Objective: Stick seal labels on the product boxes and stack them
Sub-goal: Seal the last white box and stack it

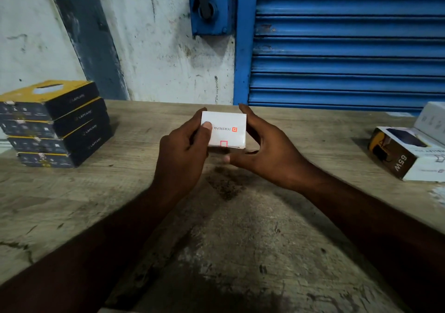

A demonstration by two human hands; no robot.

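White Portronics box [224, 128]: your left hand [183, 151] grips it, thumb on top; your right hand [262, 149] cups its side, probably steadying it to press the seal label [224, 143].

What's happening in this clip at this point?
A person holds a small white box over the wooden table, gripped by the left hand and the right hand. A red-edged seal label sits on its near edge. Four dark boxes are stacked at left; other boxes lie at right.
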